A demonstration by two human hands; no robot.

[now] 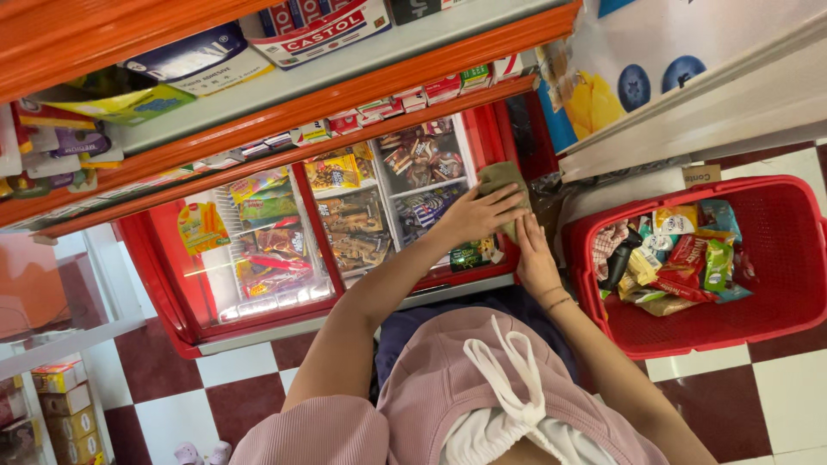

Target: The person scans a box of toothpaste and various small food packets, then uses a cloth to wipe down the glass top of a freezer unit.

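Matt olive cloth on the freezer's glossy glass lid, beside a red perforated plastic basket.

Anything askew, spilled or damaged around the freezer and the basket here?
Nothing looks spilled or damaged. Both hands, left hand and right hand, press an olive cloth against the red chest freezer's glass lid. The red basket on the floor holds loosely heaped snack packets, jumbled but contained.

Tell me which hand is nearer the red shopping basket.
Right. The right hand rests on the freezer's red frame, just beside the red basket. The left hand lies further away, pressing an olive cloth on the glass lid.
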